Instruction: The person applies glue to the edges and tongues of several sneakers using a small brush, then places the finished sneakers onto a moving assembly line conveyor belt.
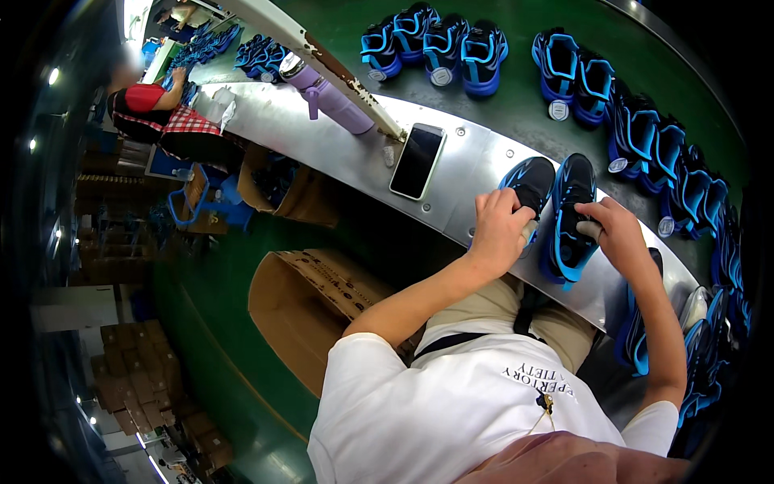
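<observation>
Find the left shoe (534, 179) and right shoe (574, 187) right of the frame's middle; likely light, soft on top, stiffer below; best held by the heel. See left hand (498, 230) holding one; right hand (621, 234) pinching the other near its opening.

Two black sneakers with bright blue trim and blue-purple soles sit side by side on the metal ledge (476, 157), toes pointing far. The left shoe (532, 181) is partly hidden at its near end; the right shoe (575, 194) shows its blue-edged opening facing up, heel near.
</observation>
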The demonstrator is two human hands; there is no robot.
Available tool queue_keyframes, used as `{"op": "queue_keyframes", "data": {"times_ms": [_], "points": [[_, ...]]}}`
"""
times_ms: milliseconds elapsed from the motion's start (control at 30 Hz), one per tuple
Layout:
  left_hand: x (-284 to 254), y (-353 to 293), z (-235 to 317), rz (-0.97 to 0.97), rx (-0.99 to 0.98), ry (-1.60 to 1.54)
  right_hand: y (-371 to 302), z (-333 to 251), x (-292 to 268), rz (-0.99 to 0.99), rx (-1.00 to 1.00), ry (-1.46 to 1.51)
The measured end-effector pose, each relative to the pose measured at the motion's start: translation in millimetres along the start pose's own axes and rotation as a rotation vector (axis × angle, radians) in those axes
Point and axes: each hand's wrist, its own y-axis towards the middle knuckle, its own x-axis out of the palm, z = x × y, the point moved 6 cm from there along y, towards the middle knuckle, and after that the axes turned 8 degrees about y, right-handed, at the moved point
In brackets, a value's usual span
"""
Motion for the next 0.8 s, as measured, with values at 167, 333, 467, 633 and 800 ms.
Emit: {"op": "queue_keyframes", "data": {"times_ms": [167, 333, 467, 633, 800], "points": [[-7, 7, -2, -0.018, 0.119, -0.07, 5, 1, -2, 0.016, -0.059, -0.039], [5, 0, -8, -0.256, 0.184, -0.08, 7, 1, 9, -0.058, 0.085, -0.09], [15, 1, 2, -0.253, 0.228, -0.078, 3, 6, -8, -0.012, 0.091, -0.18], [-29, 1, 31, 0.149, 0.064, -0.156, 0, 12, 0, -0.032, -0.084, 0.045], [47, -26, 59, -0.679, -0.547, -1.027, -2, 18, -5, -0.055, -0.129, 0.099]]}}
